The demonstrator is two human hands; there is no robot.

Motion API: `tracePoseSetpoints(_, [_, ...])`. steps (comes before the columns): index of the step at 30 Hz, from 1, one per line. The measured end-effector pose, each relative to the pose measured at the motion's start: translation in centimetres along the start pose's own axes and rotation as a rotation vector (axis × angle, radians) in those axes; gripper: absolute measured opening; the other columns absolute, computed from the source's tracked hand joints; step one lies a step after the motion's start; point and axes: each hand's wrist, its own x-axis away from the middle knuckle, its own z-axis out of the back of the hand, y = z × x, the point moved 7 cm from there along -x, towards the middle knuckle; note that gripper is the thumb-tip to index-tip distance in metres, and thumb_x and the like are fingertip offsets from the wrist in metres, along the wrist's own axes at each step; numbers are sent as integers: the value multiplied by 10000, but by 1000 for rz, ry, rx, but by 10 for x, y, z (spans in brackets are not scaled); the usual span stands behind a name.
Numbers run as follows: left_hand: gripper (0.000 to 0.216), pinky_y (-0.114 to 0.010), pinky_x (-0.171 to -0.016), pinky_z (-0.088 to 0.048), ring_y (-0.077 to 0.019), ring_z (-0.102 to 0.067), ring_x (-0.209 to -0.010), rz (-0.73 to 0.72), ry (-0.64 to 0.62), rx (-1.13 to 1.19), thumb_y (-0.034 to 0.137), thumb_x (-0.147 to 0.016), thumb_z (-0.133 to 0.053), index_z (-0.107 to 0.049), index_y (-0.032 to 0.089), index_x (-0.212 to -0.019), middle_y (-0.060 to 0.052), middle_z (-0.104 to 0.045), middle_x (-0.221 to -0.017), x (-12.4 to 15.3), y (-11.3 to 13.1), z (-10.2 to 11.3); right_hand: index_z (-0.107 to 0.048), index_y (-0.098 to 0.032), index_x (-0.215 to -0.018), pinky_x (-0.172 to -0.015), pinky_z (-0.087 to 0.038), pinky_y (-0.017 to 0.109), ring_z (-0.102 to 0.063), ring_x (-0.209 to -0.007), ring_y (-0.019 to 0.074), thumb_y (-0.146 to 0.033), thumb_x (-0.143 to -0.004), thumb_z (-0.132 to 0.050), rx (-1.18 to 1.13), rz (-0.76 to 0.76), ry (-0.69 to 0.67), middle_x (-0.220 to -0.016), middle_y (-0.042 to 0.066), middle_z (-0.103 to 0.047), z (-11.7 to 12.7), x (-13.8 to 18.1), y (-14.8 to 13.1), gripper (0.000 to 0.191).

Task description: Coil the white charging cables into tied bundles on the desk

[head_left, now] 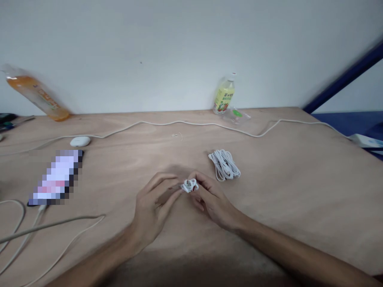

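Observation:
Between my two hands, above the wooden tabletop [278, 187], is a small coiled bundle of white cable [189, 185]. My left hand [157, 199] meets it from the left, thumb and fingers pinched at its edge. On the other side my right hand [211, 197] curls its fingers around the bundle. A small red spot shows beside the loops, too small to make out. Just beyond my right hand lies a larger coil of white cable [225, 165], folded into long loops and resting on the table.
A phone with a blurred screen [56, 177] is plugged in at left, near a white earbud case [80, 141]. An orange drink bottle [38, 95] leans on the wall; a yellow-labelled bottle [224, 95] stands beside clear plastic [237, 115]. One long white cable [179, 122] crosses behind.

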Motion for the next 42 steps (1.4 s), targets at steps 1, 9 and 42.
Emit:
tracePoseSetpoints(1, [198,-243,-829,-614,-155,-745,-931,-40,11,-40,121,-1001,-740,-827,228,-1142,-54,-780,-1061,0,2,2,-569,-245,-870,-453,-211,241,-260,-507,102,-622,-993,-711,-35,-11,-10,-628,-98,-375,0,-1,1,421])
tracePoseSetpoints(9, [174,-233,-783,-623,-137,-753,-812,130,-12,62,144,-985,-754,-819,228,-1122,-32,-808,-961,-1,-1,-2,-581,-247,-891,-448,-224,246,-284,-498,105,-584,-1035,-679,-1,28,-11,-635,-95,-400,-1,-1,-4,380])
tracePoseSetpoints(42, [297,-272,-849,-650,-170,-772,-953,-218,-77,-170,59,-1031,-675,-706,186,-1298,-89,-812,-1100,2,13,-2,-599,-237,-883,-736,-406,307,-518,-769,172,-483,-1140,-519,476,313,15,-821,-15,-578,4,2,-34,364])
